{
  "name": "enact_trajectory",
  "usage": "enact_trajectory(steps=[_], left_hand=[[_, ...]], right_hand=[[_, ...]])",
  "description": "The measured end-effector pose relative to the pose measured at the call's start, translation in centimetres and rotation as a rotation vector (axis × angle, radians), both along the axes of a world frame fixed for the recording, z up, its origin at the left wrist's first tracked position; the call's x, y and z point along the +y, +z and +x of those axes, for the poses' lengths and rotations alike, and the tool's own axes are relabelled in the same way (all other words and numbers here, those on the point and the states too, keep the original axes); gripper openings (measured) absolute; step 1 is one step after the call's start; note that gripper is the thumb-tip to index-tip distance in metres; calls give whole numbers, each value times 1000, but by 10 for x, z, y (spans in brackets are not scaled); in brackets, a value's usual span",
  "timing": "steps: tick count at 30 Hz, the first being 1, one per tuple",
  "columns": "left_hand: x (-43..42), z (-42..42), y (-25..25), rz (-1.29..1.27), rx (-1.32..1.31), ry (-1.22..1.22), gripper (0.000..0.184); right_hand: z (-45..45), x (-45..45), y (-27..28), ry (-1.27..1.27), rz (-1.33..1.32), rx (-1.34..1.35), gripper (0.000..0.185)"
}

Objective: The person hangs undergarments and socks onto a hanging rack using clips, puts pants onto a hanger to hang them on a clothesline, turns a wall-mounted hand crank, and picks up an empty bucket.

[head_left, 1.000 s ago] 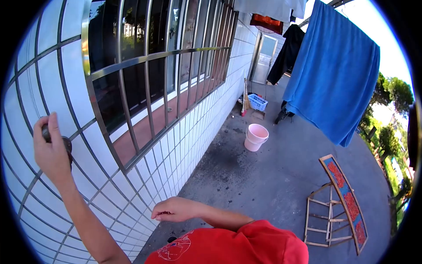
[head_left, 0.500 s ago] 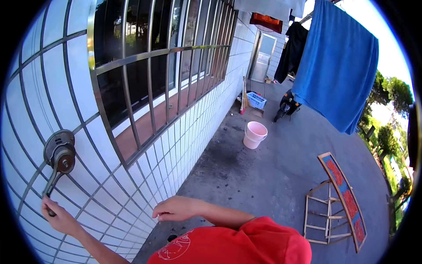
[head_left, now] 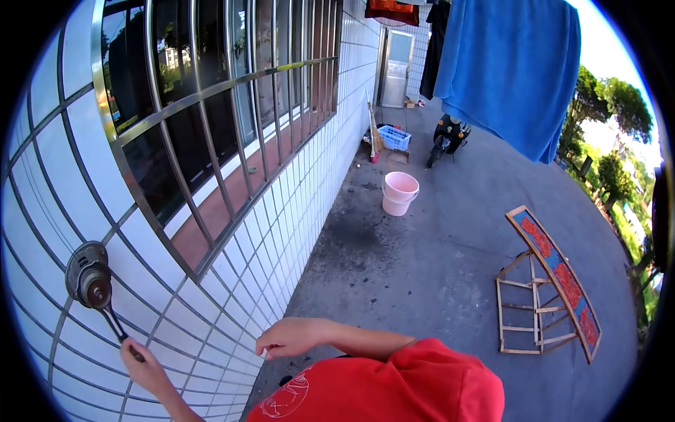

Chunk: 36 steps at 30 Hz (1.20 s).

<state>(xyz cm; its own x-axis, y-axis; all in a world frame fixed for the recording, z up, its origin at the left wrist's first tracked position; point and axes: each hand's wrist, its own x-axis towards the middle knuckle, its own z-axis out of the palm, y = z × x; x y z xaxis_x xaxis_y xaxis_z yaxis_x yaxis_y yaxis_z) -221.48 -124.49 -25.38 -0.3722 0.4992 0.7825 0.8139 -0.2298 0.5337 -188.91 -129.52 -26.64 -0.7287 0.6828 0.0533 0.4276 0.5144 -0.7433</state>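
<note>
On the white tiled wall at the left is a round metal hand winch (head_left: 90, 276) with thin cables running up from it. Its crank handle (head_left: 114, 322) points down and to the right. My left hand (head_left: 145, 366) is closed around the grip at the handle's lower end. My right hand (head_left: 294, 338) hangs in front of my red shirt (head_left: 394, 383), near the wall's base but holding nothing I can see. Its fingers are loosely bent, slightly apart, and their undersides are hidden.
A barred window (head_left: 225, 105) juts along the wall. Ahead stand a pink bucket (head_left: 399, 197), a blue crate (head_left: 394, 138) and a motorbike (head_left: 444, 141). A blue towel (head_left: 510, 77) hangs overhead. At right, a wooden rack (head_left: 538, 309) bears a tilted tray (head_left: 519, 214) of red pieces.
My left hand has swung the crank from pointing down-left to down-right. The view has shifted, and the hanging towel appears higher and further left. My right hand keeps nearly the same pose.
</note>
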Motion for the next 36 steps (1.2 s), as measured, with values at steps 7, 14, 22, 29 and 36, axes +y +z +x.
enact_trajectory(steps=[7, 14, 22, 29, 36], left_hand=[[26, -37, 153, 349, -365, 146, 42], [86, 117, 143, 213, 446, -27, 11], [-6, -49, 9, 88, -63, 29, 13], [37, 31, 203, 234, -53, 125, 27], [73, 99, 59, 75, 481, -95, 12]], right_hand=[[-16, 2, -2, 109, -18, -45, 27], [-35, 5, -4, 190, -46, -83, 27], [-36, 7, -14, 187, -64, -133, 27], [-27, 7, -9, 142, -22, -74, 27], [-30, 2, 8, 86, -98, -115, 27]])
